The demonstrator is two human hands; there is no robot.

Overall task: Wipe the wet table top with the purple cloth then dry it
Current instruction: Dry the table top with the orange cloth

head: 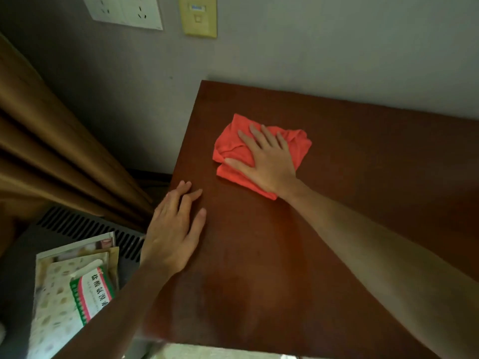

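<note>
Far on the left, long brown folded curtains (51, 141) are hanging down beside the grey wall (311, 47). Under them, a dark grey box with a row of slots (85, 229) is sitting low down. A pile of papers and a spotted cream packet (54, 301) are lying on top of it, and a small white box with green and pink stripes (90, 294) is resting on the pile. Up on the wall, a white socket plate (124, 10) and a yellowish square plate (198, 15) are sitting side by side.

Next comes the person's left hand (173, 234). It is lying flat on the left edge of the dark red-brown wooden table top (375, 164) — fingers open and spread a little, holding nothing. The palm is pointing down and the fingertips are touching the wood.

Going right, the crumpled cloth (233, 149) is lying on the table, near the far left corner. It is looking orange-red here, not purple. The right hand (267, 156) is pressing down on top of it — fingers stretched out and open, flat on the cloth, not wrapped around it. The bare right arm is reaching across the table from the lower right. A paler, shiny patch is showing on the wood between the two arms.
</note>
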